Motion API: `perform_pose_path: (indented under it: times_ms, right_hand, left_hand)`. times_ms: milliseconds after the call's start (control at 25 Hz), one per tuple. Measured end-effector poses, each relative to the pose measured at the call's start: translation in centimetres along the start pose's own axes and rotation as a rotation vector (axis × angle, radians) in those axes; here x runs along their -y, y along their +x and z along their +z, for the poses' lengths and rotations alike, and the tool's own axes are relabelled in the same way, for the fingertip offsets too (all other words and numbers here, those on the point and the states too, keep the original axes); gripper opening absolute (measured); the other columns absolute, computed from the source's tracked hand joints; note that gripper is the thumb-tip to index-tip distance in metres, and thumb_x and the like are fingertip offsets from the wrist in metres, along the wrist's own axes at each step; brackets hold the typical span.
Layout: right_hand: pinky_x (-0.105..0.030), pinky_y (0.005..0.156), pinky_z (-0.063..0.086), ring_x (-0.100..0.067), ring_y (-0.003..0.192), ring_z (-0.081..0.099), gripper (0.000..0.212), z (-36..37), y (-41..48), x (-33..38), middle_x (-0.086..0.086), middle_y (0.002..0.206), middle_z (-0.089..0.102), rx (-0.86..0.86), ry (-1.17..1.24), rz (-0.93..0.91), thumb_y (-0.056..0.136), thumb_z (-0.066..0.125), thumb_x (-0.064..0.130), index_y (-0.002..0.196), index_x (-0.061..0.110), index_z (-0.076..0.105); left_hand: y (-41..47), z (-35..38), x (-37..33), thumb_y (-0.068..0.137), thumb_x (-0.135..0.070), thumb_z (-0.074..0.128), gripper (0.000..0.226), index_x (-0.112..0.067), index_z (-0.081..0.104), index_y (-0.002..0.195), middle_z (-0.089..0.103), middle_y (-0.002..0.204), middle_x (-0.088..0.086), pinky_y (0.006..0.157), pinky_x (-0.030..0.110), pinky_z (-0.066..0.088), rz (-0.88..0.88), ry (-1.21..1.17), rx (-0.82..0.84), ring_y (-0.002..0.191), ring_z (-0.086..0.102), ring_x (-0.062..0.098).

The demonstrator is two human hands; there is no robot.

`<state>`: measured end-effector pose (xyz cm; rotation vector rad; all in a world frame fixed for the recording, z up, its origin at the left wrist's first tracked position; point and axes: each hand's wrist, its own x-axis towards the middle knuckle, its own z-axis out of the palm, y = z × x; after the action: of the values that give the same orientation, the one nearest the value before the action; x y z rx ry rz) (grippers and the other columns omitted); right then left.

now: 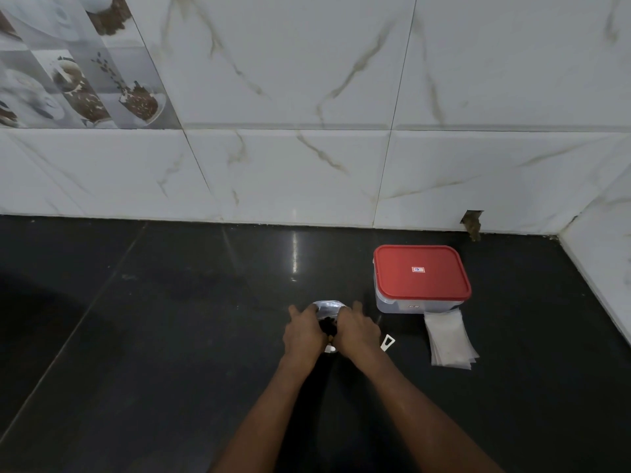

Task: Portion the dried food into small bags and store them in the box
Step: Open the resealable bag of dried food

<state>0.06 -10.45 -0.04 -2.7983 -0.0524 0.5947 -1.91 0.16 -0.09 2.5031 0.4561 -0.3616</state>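
Observation:
A silvery foil pouch (327, 307) of dark dried food (329, 327) stands on the black counter, its mouth pulled open. My left hand (304, 331) grips its left edge and my right hand (356, 331) grips its right edge. To the right stands a clear plastic box with a red lid (421, 273), lid on. In front of the box lies a stack of small clear bags (449, 337). The pouch's lower part is hidden behind my hands.
A small white torn strip (388, 343) lies just right of my right hand. The black counter (153, 319) runs left and toward me. A white marble-tiled wall (307, 165) closes the back, and a side wall (601, 261) closes the right.

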Motion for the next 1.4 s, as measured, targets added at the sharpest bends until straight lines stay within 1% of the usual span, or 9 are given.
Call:
perform_pose_path:
  times_ms: [160,320,440,560,680,760,1000,1240,1400]
  right_hand:
    - [-0.036,0.079,0.052,-0.029,0.104,0.063,0.031,-1.0,0.6,-0.5,-0.008,0.116,0.059,-0.004,0.094,-0.072,0.084,0.066,0.03,0.112,0.018,0.066]
    - [-0.034,0.078,0.056,-0.015,0.086,0.066,0.017,-2.0,0.7,-2.5,-0.002,0.096,0.073,-0.102,0.337,-0.121,0.092,0.057,0.017,0.095,0.016,0.074]
    - [-0.03,0.087,0.053,-0.014,0.1,0.064,0.024,-1.6,0.5,-3.6,-0.003,0.112,0.069,-0.205,0.492,-0.062,0.094,0.054,0.009,0.114,0.015,0.067]
    - [-0.036,0.094,0.049,-0.024,0.114,0.06,0.036,-0.5,0.3,-3.2,-0.007,0.123,0.065,-0.171,0.505,-0.009,0.095,0.056,0.027,0.129,0.015,0.057]
    - [-0.036,0.082,0.051,-0.027,0.1,0.064,0.026,0.4,0.1,-2.4,-0.007,0.107,0.069,-0.175,0.336,-0.028,0.092,0.055,0.032,0.113,0.018,0.062]
    - [-0.037,0.079,0.051,-0.029,0.098,0.064,0.024,0.6,0.1,-1.9,-0.01,0.104,0.069,-0.216,0.237,-0.007,0.092,0.054,0.031,0.109,0.015,0.061]
    - [-0.036,0.077,0.048,-0.034,0.101,0.063,0.02,0.2,0.8,-1.7,-0.015,0.107,0.066,-0.225,0.227,0.103,0.09,0.051,0.013,0.106,0.006,0.061]
    - [-0.036,0.074,0.049,-0.029,0.092,0.064,0.023,0.7,0.8,-2.8,-0.009,0.098,0.068,-0.223,0.326,0.009,0.089,0.056,0.033,0.099,0.013,0.061]
    - [-0.038,0.069,0.051,-0.027,0.086,0.064,0.031,0.9,0.6,-3.7,-0.009,0.091,0.066,-0.27,0.338,0.044,0.095,0.05,0.042,0.092,0.012,0.057]
  left_hand:
    - [1.3,-1.4,0.5,0.086,-0.017,0.07,0.048,-0.021,0.063,0.133,0.048,0.133,0.013,0.096,0.027,0.048,0.075,-0.14,0.101,0.11,0.063,0.026]
    - [0.4,-3.3,2.0,0.089,-0.004,0.064,0.025,-0.015,0.075,0.108,0.066,0.114,0.005,0.071,0.007,0.043,0.044,-0.418,-0.134,0.103,0.062,0.013]
    - [-1.3,-2.6,3.3,0.094,-0.025,0.066,0.047,-0.009,0.056,0.138,0.057,0.138,0.013,0.099,0.025,0.042,-0.07,-0.437,-0.229,0.129,0.053,0.026]
    - [-2.2,-1.2,2.6,0.091,-0.04,0.069,0.053,-0.003,0.062,0.129,0.067,0.124,0.011,0.087,0.026,0.043,-0.167,-0.466,-0.138,0.119,0.061,0.03]
    - [-1.8,-0.7,1.5,0.087,-0.042,0.067,0.039,-0.007,0.071,0.103,0.073,0.091,0.004,0.075,0.036,0.058,-0.146,-0.449,-0.114,0.084,0.069,0.019]
    - [-1.1,-0.9,0.9,0.083,-0.044,0.064,0.039,-0.008,0.069,0.096,0.07,0.086,0.004,0.071,0.035,0.057,-0.153,-0.388,-0.106,0.08,0.067,0.02]
    - [1.0,-1.2,0.7,0.091,-0.015,0.057,0.024,0.007,0.062,0.1,0.067,0.105,0.023,0.069,0.032,0.043,-0.111,-0.254,-0.102,0.095,0.065,0.038]
    - [2.3,-0.5,1.9,0.098,-0.035,0.054,0.041,0.003,0.068,0.091,0.071,0.095,0.022,0.077,0.037,0.048,-0.022,-0.21,-0.021,0.101,0.065,0.037]
    - [2.2,-0.9,2.5,0.092,-0.047,0.064,0.044,-0.007,0.063,0.112,0.064,0.11,0.013,0.087,0.036,0.044,0.011,-0.247,-0.049,0.12,0.052,0.032]
